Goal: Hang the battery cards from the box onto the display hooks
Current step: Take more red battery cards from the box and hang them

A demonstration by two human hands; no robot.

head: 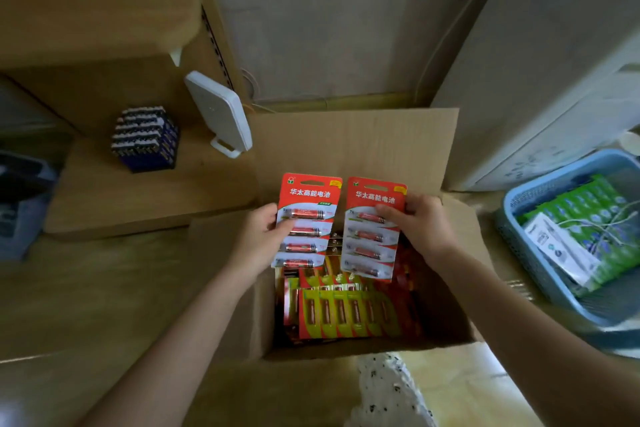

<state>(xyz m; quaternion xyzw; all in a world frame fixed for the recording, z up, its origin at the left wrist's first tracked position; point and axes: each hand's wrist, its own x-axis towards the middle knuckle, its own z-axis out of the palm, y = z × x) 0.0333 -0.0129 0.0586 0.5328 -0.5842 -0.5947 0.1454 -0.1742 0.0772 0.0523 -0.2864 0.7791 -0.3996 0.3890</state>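
Two red cardboard battery cards, each carrying four blister-packed batteries, are held upright side by side above the open brown corrugated cardboard box (363, 149). The left card (306, 220) is pinched at its left edge by the left hand (265, 236), thumb pressed on the front. The right card (372, 229) is gripped at its right edge by the right hand (420, 222), fingers curled over the face. More red and yellow-green battery cards (346, 312) are stacked inside the box. A blue plastic basket (519, 243) of green packets is seen at the right.
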